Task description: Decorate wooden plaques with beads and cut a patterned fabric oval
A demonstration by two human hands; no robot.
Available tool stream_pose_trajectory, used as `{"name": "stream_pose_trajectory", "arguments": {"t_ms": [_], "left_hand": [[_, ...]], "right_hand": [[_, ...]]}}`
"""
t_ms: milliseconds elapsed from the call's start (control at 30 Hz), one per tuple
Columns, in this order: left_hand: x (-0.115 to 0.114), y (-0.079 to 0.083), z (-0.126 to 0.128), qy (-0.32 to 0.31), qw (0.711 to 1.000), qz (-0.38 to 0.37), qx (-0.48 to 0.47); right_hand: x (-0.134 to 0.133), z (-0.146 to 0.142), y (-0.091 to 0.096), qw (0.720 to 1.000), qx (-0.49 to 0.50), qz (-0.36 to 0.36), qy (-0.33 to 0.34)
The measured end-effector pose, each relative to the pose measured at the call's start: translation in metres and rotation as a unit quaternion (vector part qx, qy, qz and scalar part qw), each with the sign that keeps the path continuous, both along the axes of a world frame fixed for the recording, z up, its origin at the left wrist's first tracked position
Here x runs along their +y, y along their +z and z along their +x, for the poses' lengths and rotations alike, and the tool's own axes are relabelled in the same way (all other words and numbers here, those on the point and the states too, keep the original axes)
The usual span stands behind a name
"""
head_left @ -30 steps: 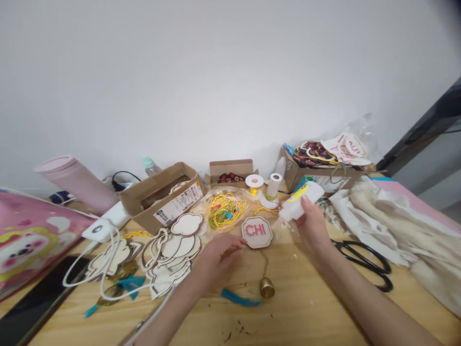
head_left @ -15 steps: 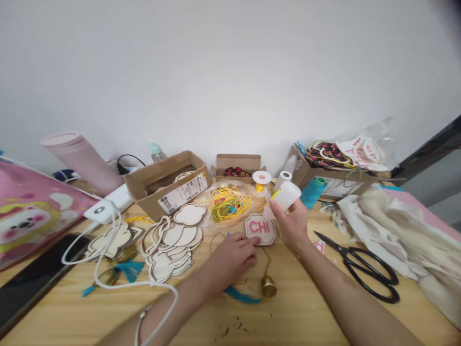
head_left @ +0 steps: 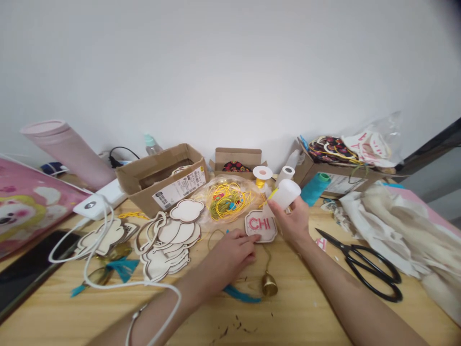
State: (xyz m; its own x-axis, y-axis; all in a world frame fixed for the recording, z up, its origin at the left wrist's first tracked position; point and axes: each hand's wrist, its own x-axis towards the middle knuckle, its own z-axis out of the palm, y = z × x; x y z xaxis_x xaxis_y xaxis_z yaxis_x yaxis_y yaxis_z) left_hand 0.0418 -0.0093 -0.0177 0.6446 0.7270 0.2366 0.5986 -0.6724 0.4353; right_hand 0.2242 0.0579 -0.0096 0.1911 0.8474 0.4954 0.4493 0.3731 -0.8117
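Observation:
A pale fabric patch with pink letters "CHI" [head_left: 260, 226] lies flat on the wooden table. The index fingertip of my left hand [head_left: 234, 252] rests on its lower left edge. The other fingers are loosely bent and grip nothing. My right hand [head_left: 293, 221] is closed around a white bottle [head_left: 286, 192] with a yellow mark, tilted so its lower end points at the patch's top. Whether that end touches the patch, I cannot tell. Below the patch, a small brass bell [head_left: 269, 284] hangs off a cord, and a blue tassel [head_left: 242, 294] lies partly under my left hand.
Black scissors [head_left: 374, 266] lie right of my right forearm, beside crumpled cloth [head_left: 396, 230]. Cloud-shaped pieces [head_left: 169, 250] are piled on the left. A white cable [head_left: 126, 286] crosses my left forearm. Behind stand an open cardboard box [head_left: 162, 182], tangled yellow cord [head_left: 230, 199] and a teal thread cone [head_left: 316, 189].
The view has shifted slightly, so the things on the left sit a little farther left. Both hands keep nearly the same place, with the bottle still tilted over the patch.

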Motion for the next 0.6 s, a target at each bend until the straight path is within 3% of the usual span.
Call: {"name": "stream_pose_trajectory", "arguments": {"t_ms": [367, 600], "left_hand": [[-0.0002, -0.0038, 0.0006, 0.006, 1.0, -0.003, 0.001], [-0.0009, -0.0024, 0.0007, 0.003, 1.0, -0.017, 0.0]], "right_hand": [[-0.0009, 0.0011, -0.0032, 1.0, 0.001, 0.013, -0.003], [-0.0003, 0.0002, -0.0016, 0.998, -0.049, 0.033, -0.006]]}}
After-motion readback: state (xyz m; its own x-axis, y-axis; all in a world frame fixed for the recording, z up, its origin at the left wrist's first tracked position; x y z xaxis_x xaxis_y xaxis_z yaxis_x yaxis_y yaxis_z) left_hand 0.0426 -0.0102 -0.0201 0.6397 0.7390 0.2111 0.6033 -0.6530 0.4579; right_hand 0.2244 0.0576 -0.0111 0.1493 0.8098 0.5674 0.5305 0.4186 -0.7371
